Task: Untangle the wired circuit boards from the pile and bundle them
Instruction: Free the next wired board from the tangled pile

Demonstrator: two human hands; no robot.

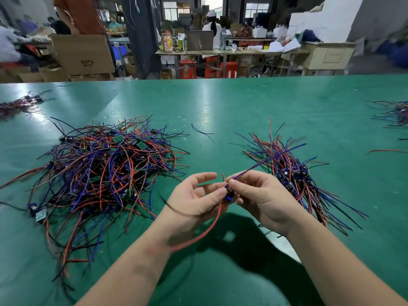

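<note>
A big tangled pile (pixel 106 171) of red, blue and black wires with small green circuit boards sprawled across the left half of the green table (pixel 220 102). A neater bundle (pixel 293 173) lay right of centre, wires fanned outward. One wired board (pixel 228 195) hung above the near edge, pinched between the left hand (pixel 194 195) and right hand (pixel 260 195), its red wire drooping.

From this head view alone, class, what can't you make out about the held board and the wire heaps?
Head view:
Small blue-and-black wired board: mostly hidden by fingertips of left hand and right hand.
Lower end of long red wire: motion blur.
Large tangled pile of red, blue and black wires: buried boards uncountable.
Far-right wire bundle: cut by frame edge.
</note>
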